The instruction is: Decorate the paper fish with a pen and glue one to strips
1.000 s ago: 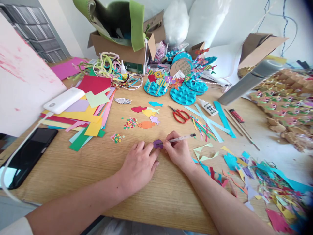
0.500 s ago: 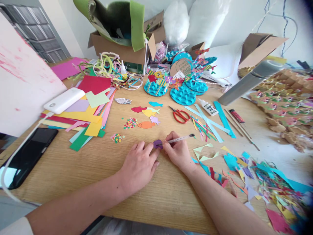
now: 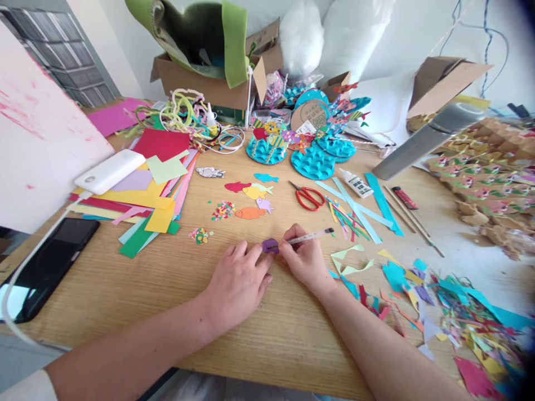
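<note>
The purple paper [image 3: 270, 243] lies on the tabletop [image 3: 301, 345], inboard of the near edge, between the two hands. The left hand [image 3: 238, 281] is palm down, with its fingertips at the left border of the paper; whether it grips or only presses cannot be told. The right hand [image 3: 304, 259] pinches the pen [image 3: 309, 237] low, between thumb and finger. The pen's long axis slants from its low end at the paper's right border up toward the right edge of the tabletop. Both hands are at the paper; neither is clearly nearer.

Toward the far edge, just beyond the paper, lies the orange fish [image 3: 247, 213], with the scissors [image 3: 311, 199] to its right. The strips [image 3: 346, 214] lie past the pen's upper end. Scraps [image 3: 422, 301] cover the right side. No loose item stands between the hands and the paper.
</note>
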